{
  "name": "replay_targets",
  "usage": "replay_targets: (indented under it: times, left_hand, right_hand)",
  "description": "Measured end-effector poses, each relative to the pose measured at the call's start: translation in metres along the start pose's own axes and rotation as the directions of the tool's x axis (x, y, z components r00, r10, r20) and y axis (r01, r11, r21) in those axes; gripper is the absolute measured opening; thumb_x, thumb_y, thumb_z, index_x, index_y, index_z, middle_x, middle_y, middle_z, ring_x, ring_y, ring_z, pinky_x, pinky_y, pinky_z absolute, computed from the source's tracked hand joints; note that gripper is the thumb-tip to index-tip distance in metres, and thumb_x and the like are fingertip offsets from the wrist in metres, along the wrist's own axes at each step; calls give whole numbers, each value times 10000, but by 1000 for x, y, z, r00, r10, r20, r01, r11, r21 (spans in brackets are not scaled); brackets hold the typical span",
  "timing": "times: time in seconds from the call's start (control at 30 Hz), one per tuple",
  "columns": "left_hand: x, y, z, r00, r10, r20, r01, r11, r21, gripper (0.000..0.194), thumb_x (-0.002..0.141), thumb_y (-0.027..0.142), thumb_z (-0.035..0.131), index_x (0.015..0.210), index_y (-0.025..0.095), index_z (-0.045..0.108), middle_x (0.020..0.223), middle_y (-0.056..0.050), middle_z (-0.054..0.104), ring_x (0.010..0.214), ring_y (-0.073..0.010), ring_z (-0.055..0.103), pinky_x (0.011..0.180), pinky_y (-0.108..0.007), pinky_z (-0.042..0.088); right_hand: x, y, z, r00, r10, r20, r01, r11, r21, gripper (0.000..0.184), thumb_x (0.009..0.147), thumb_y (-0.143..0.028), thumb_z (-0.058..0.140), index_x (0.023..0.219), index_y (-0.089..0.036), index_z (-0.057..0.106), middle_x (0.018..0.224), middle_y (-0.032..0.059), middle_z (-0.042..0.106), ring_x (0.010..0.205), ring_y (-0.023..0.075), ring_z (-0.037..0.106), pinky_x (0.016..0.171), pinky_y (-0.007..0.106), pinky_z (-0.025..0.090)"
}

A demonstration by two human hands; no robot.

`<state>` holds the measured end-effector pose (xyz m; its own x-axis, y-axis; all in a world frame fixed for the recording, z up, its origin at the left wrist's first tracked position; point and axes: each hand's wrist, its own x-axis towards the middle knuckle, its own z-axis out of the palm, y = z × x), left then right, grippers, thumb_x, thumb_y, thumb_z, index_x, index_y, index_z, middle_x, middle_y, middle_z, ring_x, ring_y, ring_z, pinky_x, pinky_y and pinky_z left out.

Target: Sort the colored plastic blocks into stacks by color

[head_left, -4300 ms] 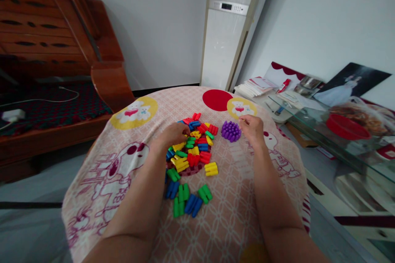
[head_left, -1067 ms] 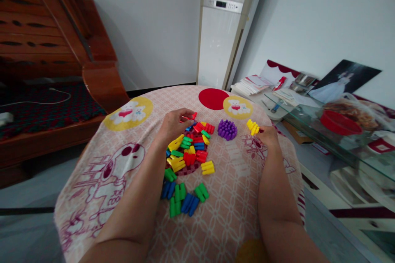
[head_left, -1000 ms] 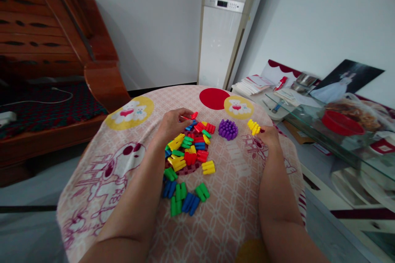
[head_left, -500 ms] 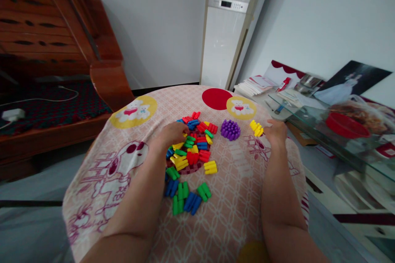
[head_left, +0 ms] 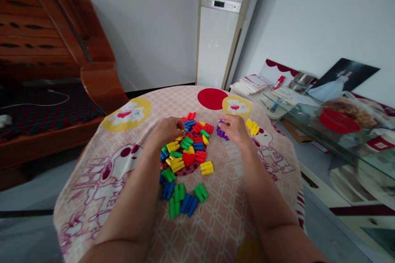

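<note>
In the head view, your left hand (head_left: 170, 129), fingers curled, is at the edge of the coloured blocks (head_left: 189, 158) spread rightward of it. Your right hand (head_left: 235, 128), half bent, partly covers purple blocks (head_left: 221, 134); yellow blocks (head_left: 253, 127) sit just to its right. Whether either grips anything, I can't tell.

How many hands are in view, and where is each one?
2. The left hand is at the left side of the pile of coloured blocks; the right hand is at the purple pieces, partly covering them. No other hand shows.
</note>
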<state>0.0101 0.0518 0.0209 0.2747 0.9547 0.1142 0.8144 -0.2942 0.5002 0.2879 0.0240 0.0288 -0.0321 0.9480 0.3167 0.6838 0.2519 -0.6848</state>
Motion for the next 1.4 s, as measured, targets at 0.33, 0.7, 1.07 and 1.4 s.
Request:
replay_targets:
  times: [0.33, 0.7, 1.07, 1.4]
  left_hand:
    - [-7, 57, 7, 976, 94, -198, -178, 870, -459, 181, 692, 340, 669, 732, 163, 672, 654, -23, 677, 610, -143, 598, 552, -236, 446]
    - [-10, 82, 22, 957, 172, -232, -279, 754, -595, 188, 781, 310, 637, 883, 167, 705, 870, -61, 750, 823, -198, 700, 768, -322, 574]
    - [-8, 64, 9, 958, 53, -281, -207, 804, -557, 292, 775, 381, 680, 951, 153, 729, 901, -84, 761, 837, -213, 705, 774, -322, 572]
    - [-7, 64, 11, 961, 72, -266, -209, 820, -534, 303, 776, 395, 666, 946, 154, 733, 877, -79, 758, 821, -208, 697, 735, -305, 561]
  right_hand:
    - [-18, -48, 26, 970, -168, 178, 139, 977, 164, 270, 823, -270, 686, 1077, -196, 735, 695, -33, 671, 631, 115, 586, 624, 206, 414]
    - [-14, -41, 6, 980, -171, 105, 169, 985, 24, 211, 809, -253, 621, 975, -180, 730, 764, 2, 697, 687, 138, 601, 640, 225, 416]
    - [6, 63, -52, 959, 117, -256, -220, 879, -423, 406, 804, -255, 630, 1191, -162, 712, 1015, 114, 769, 923, 252, 707, 882, 339, 515]
    - [3, 91, -28, 982, 128, -136, -185, 766, -616, 439, 830, -127, 583, 1257, -117, 687, 1140, 167, 740, 1085, 260, 678, 960, 326, 482]
